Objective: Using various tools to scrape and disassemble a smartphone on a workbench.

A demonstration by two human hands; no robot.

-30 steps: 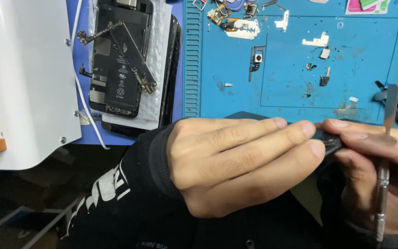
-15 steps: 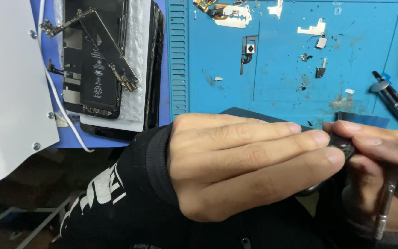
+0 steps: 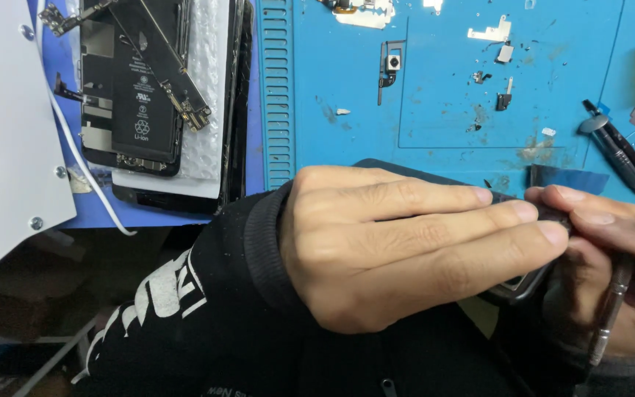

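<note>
the blue repair mat [image 3: 442, 117] covers most of the counter, and at its near edge the left hand [image 3: 406, 242] lies flat across a dark phone body [image 3: 523, 283], fingers stretched out and pressing it down, grasping it more by clamping than by curling; only a rounded corner and a strip of the far edge of the phone show past the fingers. the right hand [image 3: 611, 242] meets it at the right border of the view, thumb and forefinger pinched on the phone's end while a thin metal spudger [image 3: 630, 257] runs down through the palm, blade tip up near the mat. by the look of it the work is at the prying or seating stage on this phone, and the next move likely calls for a steady hold from the left hand and a small, controlled motion of the spudger at the seam, which the fingers hide. to the far left a white panel [image 3: 1, 125] with screws overhangs the counter edge, and beside it an opened phone [image 3: 137, 81] with its black battery exposed rests on bubble wrap, well apart from the hands. open room lies in the mat's middle; loose small parts, a camera module [image 3: 391, 65] and metal brackets [image 3: 495, 31], sit toward the far side, and dark tools [image 3: 615, 147] crowd the right.
</note>
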